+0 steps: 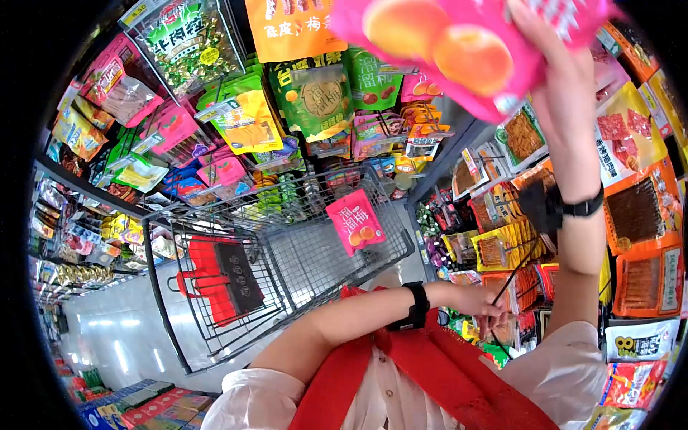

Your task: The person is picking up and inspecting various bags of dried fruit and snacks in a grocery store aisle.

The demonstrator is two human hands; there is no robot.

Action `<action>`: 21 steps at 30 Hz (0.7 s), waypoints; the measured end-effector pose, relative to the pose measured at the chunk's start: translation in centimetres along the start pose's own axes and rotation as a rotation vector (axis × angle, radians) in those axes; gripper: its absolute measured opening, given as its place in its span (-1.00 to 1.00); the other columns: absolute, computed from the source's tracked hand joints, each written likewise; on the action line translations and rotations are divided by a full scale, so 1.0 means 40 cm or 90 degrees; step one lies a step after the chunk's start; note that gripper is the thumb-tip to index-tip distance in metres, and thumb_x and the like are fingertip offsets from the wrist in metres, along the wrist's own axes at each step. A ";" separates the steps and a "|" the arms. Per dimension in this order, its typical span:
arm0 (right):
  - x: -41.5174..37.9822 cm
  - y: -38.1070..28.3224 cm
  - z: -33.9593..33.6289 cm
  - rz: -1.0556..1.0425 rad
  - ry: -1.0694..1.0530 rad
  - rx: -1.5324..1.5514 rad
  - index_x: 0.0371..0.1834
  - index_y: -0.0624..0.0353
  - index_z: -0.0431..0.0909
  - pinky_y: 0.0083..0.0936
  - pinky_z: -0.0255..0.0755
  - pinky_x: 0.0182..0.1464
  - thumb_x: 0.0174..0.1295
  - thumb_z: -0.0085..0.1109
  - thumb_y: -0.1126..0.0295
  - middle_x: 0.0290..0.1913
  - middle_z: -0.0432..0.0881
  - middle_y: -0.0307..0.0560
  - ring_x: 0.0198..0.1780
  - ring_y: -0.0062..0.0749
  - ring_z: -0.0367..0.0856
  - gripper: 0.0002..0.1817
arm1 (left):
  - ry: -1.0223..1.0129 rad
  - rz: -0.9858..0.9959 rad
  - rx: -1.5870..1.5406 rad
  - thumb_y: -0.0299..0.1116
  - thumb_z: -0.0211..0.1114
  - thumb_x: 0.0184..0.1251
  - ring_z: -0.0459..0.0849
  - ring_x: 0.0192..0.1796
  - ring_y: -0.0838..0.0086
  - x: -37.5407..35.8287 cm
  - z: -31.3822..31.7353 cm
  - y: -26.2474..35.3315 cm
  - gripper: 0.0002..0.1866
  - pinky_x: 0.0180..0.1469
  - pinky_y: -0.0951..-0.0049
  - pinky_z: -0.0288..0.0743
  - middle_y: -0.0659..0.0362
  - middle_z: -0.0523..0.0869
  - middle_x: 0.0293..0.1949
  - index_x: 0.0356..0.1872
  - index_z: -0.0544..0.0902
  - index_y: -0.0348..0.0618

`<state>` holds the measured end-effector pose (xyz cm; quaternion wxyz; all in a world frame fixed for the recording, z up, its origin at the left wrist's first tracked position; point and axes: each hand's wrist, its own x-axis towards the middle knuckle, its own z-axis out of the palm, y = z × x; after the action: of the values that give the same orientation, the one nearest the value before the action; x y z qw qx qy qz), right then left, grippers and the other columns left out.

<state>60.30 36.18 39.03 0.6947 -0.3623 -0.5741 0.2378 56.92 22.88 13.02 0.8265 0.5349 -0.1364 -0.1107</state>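
My right hand (555, 89) is raised at the top right, gripping a pink snack bag (459, 50) printed with orange fruit; the top of the bag runs out of view. A black strap and a small black device (541, 204) sit on that wrist. In front of my chest, my left hand (476, 301) has its fingers curled around a thin black cord (512, 276). Below the raised bag, a similar pink snack bag (357, 223) lies in the wire shopping cart (304, 276).
A red bag with a black panel (215, 276) is at the cart's near left end. Racks of hanging snack packets (315, 100) stand ahead. More packets (641, 208) hang close on the right. Shiny floor (115, 322) shows at the left.
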 end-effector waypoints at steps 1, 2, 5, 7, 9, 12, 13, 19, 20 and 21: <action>-0.021 -0.005 -0.015 0.015 -0.045 -0.023 -0.03 0.29 0.36 -0.55 0.35 0.00 0.06 0.11 0.52 -0.10 0.50 -0.11 -0.06 -0.46 0.49 -0.64 | 0.003 0.002 -0.001 -0.30 -0.19 0.37 0.65 -0.36 0.37 -0.013 -0.005 -0.018 -0.72 -0.26 0.42 0.50 0.12 0.54 -0.41 -0.15 0.37 -0.32; -0.051 -0.016 -0.023 0.007 -0.052 -0.048 -0.07 0.30 0.40 -0.57 0.37 -0.05 0.02 0.14 0.53 -0.15 0.53 -0.11 -0.13 -0.48 0.51 -0.65 | -0.002 0.026 0.024 -0.30 -0.17 0.37 0.64 -0.37 0.40 -0.027 -0.013 -0.040 -0.72 -0.28 0.42 0.51 0.14 0.54 -0.42 -0.14 0.37 -0.32; -0.123 -0.026 -0.050 -0.020 -0.012 -0.044 -0.10 0.30 0.40 -0.59 0.38 -0.08 0.00 0.14 0.52 -0.19 0.54 -0.08 -0.16 -0.48 0.53 -0.66 | -0.004 -0.007 -0.043 -0.33 -0.12 0.35 0.60 -0.39 0.46 -0.053 -0.030 -0.091 -0.74 -0.31 0.43 0.55 0.16 0.53 -0.42 -0.12 0.38 -0.32; -0.144 -0.021 -0.078 0.016 0.004 -0.102 0.01 0.31 0.29 -0.51 0.35 0.01 0.09 0.06 0.48 -0.13 0.48 -0.07 -0.08 -0.45 0.48 -0.61 | -0.031 -0.019 -0.052 -0.34 -0.13 0.36 0.60 -0.37 0.44 -0.070 -0.041 -0.068 -0.74 -0.28 0.43 0.55 0.15 0.52 -0.44 -0.12 0.38 -0.33; -0.160 -0.010 -0.083 -0.020 0.100 -0.077 0.03 0.31 0.26 -0.50 0.37 -0.01 0.10 0.05 0.47 -0.12 0.47 -0.05 -0.09 -0.45 0.48 -0.60 | -0.053 -0.018 -0.095 -0.35 -0.11 0.35 0.61 -0.33 0.44 -0.068 -0.051 -0.092 -0.72 -0.27 0.45 0.54 0.11 0.56 -0.38 -0.04 0.36 -0.31; -0.200 0.055 -0.092 0.023 0.146 -0.021 0.09 0.29 0.20 -0.48 0.36 0.00 0.09 0.05 0.49 -0.09 0.44 -0.06 -0.06 -0.43 0.46 -0.54 | 0.049 0.100 0.142 -0.40 -0.06 0.32 0.60 -0.27 0.45 -0.159 -0.089 -0.062 -0.66 -0.23 0.47 0.52 0.04 0.59 -0.24 0.08 0.29 -0.31; -0.223 0.065 -0.076 0.082 0.115 -0.002 0.13 0.27 0.16 -0.46 0.31 0.06 0.07 0.05 0.53 -0.02 0.40 -0.07 0.00 -0.43 0.42 -0.49 | 0.153 0.084 0.193 -0.39 -0.06 0.31 0.59 -0.24 0.45 -0.219 -0.117 -0.054 -0.66 -0.19 0.47 0.49 0.04 0.58 -0.21 0.08 0.29 -0.31; -0.323 0.237 -0.044 0.243 -0.035 0.008 -0.03 0.28 0.31 -0.59 0.43 -0.15 -0.08 0.22 0.57 -0.19 0.52 -0.14 -0.20 -0.53 0.52 -0.52 | 0.886 0.103 0.094 -0.25 -0.10 0.34 0.50 -0.03 0.36 -0.650 -0.249 -0.013 -0.60 0.04 0.41 0.34 0.02 0.49 -0.01 0.09 0.27 -0.30; -0.346 0.263 -0.036 0.270 -0.041 -0.010 -0.03 0.28 0.30 -0.59 0.42 -0.14 -0.08 0.22 0.55 -0.19 0.52 -0.14 -0.20 -0.54 0.51 -0.52 | 0.883 0.127 0.053 -0.10 -0.18 0.35 0.47 0.02 0.33 -0.686 -0.221 0.029 -0.52 0.06 0.33 0.32 0.01 0.44 0.04 0.13 0.21 -0.25; -0.371 0.291 -0.026 0.297 -0.046 -0.028 -0.03 0.29 0.29 -0.59 0.42 -0.13 -0.07 0.23 0.54 -0.19 0.52 -0.14 -0.19 -0.54 0.51 -0.51 | 0.886 0.164 0.023 0.00 -0.19 0.33 0.44 0.06 0.34 -0.713 -0.206 0.044 -0.46 0.09 0.29 0.28 0.03 0.42 0.07 0.14 0.20 -0.22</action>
<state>58.94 32.13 20.64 0.5917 -0.4914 -0.5044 0.3923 33.05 40.03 8.37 0.7194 0.4748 0.3592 0.3578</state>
